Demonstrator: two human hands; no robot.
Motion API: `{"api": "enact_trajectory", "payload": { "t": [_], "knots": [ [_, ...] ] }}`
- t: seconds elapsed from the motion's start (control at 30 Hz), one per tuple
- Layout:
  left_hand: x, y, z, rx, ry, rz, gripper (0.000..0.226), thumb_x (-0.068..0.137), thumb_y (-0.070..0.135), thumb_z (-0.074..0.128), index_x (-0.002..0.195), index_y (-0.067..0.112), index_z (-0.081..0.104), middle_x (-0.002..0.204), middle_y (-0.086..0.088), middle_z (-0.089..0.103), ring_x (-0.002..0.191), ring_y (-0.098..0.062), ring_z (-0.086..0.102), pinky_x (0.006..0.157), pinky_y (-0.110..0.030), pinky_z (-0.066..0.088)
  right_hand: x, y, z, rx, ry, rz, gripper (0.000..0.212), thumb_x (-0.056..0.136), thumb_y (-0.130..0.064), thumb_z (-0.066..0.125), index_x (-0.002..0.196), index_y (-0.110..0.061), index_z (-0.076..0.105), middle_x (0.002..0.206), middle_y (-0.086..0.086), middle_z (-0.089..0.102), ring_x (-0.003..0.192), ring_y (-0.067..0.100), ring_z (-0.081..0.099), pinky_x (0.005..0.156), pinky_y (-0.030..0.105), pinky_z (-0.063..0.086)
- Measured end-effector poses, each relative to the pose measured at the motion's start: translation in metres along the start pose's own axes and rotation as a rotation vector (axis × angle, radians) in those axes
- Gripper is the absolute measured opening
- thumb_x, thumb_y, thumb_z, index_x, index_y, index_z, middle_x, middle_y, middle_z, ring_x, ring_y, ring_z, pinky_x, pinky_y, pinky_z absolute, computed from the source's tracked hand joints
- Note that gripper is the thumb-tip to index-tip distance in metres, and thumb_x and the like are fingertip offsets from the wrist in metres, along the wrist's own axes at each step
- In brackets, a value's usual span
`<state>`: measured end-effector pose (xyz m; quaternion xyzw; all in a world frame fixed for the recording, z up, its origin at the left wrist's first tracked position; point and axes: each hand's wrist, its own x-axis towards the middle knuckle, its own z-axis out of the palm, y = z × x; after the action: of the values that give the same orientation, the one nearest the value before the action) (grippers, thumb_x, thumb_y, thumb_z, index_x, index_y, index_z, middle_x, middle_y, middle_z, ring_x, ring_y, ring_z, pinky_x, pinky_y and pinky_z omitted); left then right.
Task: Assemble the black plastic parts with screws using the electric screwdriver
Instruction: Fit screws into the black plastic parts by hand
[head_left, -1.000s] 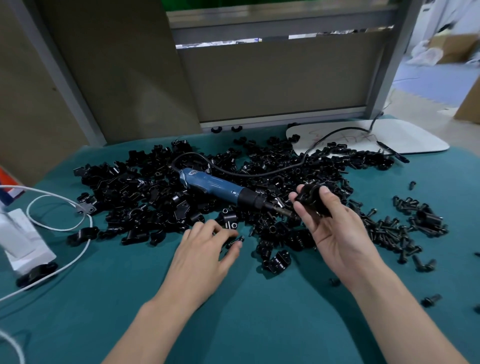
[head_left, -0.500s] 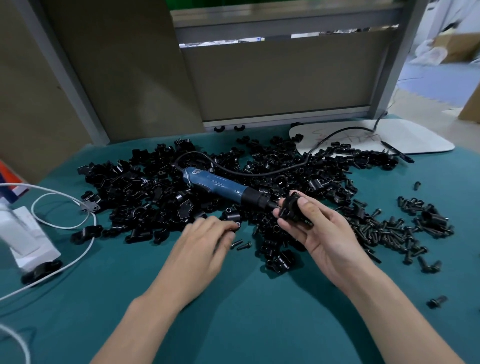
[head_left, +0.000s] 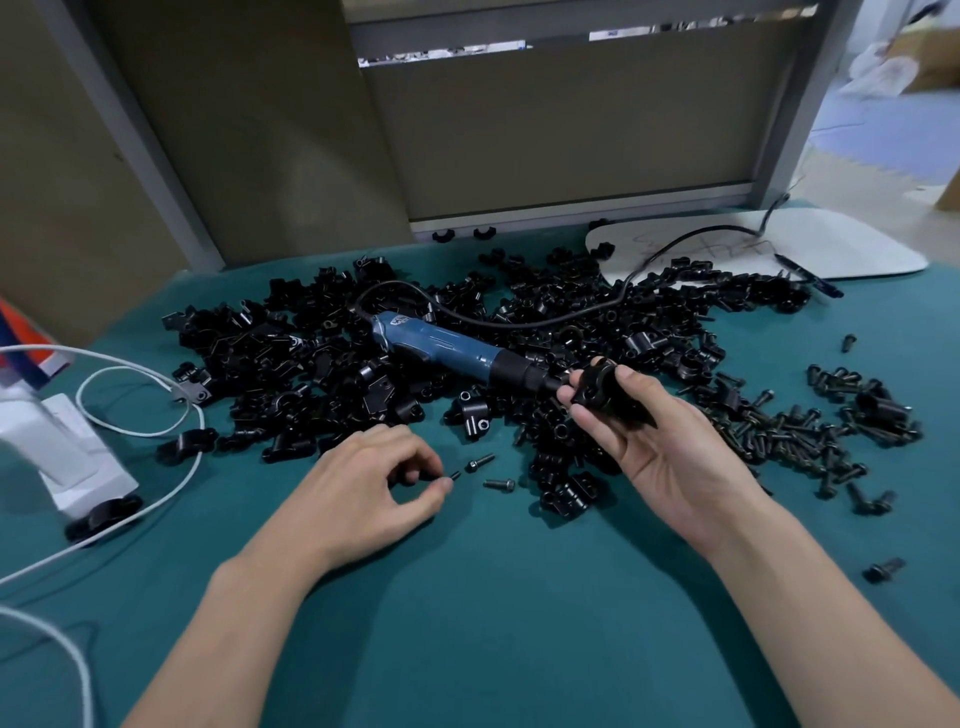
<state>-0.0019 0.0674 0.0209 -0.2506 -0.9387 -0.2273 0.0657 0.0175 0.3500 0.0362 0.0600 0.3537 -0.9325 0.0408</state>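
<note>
The teal table (head_left: 519, 623) carries a wide heap of black plastic parts (head_left: 311, 358), and the blue electric screwdriver (head_left: 447, 351) lies on this heap, tip toward the right. The right hand (head_left: 670, 462), palm up, has its fingers curled around one black part (head_left: 605, 392), just beside that tip. The left hand (head_left: 363, 483) rests on the table, thumb and forefinger pinching a small screw (head_left: 455, 474); two loose screws (head_left: 500, 484) lie near.

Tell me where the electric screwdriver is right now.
In the head view the electric screwdriver lies on the pile of black plastic parts, mid-table, its tip pointing right at the black part the right hand holds.
</note>
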Motion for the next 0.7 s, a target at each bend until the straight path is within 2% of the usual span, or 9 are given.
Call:
{"api": "enact_trajectory", "payload": {
  "t": [0.13, 0.23, 0.3, 0.4, 0.47, 0.57, 0.7],
  "knots": [
    [0.002, -0.001, 0.004, -0.028, 0.008, 0.009, 0.011, 0.087, 0.045, 0.06, 0.085, 0.036, 0.064, 0.085, 0.021, 0.059, 0.09, -0.004, 0.055, 0.077, -0.022, 0.045, 0.001, 0.001, 0.0, -0.015, -0.016, -0.016, 0.044, 0.093, -0.022, 0.069, 0.122, 0.01, 0.06, 0.121, 0.024, 0.072, 0.113, 0.034, 0.072, 0.077, 0.026, 0.062],
    [0.004, 0.006, 0.01, -0.093, 0.137, -0.032, 0.009, 0.091, 0.04, 0.06, 0.086, 0.034, 0.064, 0.084, 0.018, 0.062, 0.085, -0.007, 0.059, 0.075, -0.031, 0.051, 0.002, 0.003, 0.001, -0.036, -0.026, -0.027, 0.046, 0.091, -0.021, 0.069, 0.124, 0.009, 0.061, 0.121, 0.023, 0.072, 0.11, 0.033, 0.073, 0.075, 0.026, 0.063],
    [0.006, 0.021, 0.015, -0.35, 0.312, -0.123, 0.012, 0.094, 0.044, 0.059, 0.089, 0.035, 0.065, 0.082, 0.013, 0.067, 0.077, -0.013, 0.062, 0.068, -0.032, 0.052, 0.002, 0.005, 0.002, -0.071, -0.048, -0.025, 0.046, 0.09, -0.019, 0.069, 0.127, 0.006, 0.062, 0.121, 0.023, 0.072, 0.105, 0.031, 0.075, 0.074, 0.026, 0.063],
    [0.012, 0.052, 0.025, -0.75, 0.488, -0.229, 0.01, 0.093, 0.044, 0.06, 0.097, 0.039, 0.067, 0.087, 0.011, 0.071, 0.078, -0.009, 0.064, 0.066, -0.024, 0.053, 0.001, 0.011, 0.004, -0.15, -0.099, -0.015, 0.041, 0.087, -0.018, 0.07, 0.123, 0.001, 0.069, 0.121, 0.019, 0.073, 0.102, 0.031, 0.075, 0.071, 0.027, 0.063],
    [0.015, 0.068, 0.033, -0.921, 0.479, -0.262, 0.009, 0.094, 0.033, 0.064, 0.101, 0.033, 0.07, 0.091, 0.009, 0.072, 0.082, -0.006, 0.064, 0.069, -0.023, 0.054, 0.0, 0.016, 0.007, -0.234, -0.132, -0.022, 0.031, 0.084, -0.017, 0.071, 0.113, -0.007, 0.077, 0.12, 0.018, 0.074, 0.102, 0.03, 0.075, 0.07, 0.027, 0.062],
    [0.016, 0.076, 0.038, -0.999, 0.398, -0.254, 0.013, 0.095, 0.016, 0.066, 0.105, 0.022, 0.07, 0.091, 0.01, 0.073, 0.08, -0.003, 0.064, 0.07, -0.018, 0.052, -0.001, 0.025, 0.008, -0.373, -0.175, -0.043, 0.028, 0.083, -0.022, 0.074, 0.11, -0.016, 0.08, 0.12, 0.014, 0.074, 0.109, 0.029, 0.073, 0.075, 0.03, 0.062],
    [0.017, 0.073, 0.036, -1.048, 0.386, -0.246, 0.013, 0.093, 0.015, 0.068, 0.104, 0.018, 0.072, 0.09, 0.007, 0.074, 0.08, -0.004, 0.066, 0.07, -0.015, 0.052, -0.002, 0.028, 0.006, -0.495, -0.207, -0.095, 0.037, 0.081, -0.032, 0.08, 0.117, -0.022, 0.078, 0.125, 0.013, 0.071, 0.114, 0.029, 0.07, 0.084, 0.036, 0.062]
  ]
}}
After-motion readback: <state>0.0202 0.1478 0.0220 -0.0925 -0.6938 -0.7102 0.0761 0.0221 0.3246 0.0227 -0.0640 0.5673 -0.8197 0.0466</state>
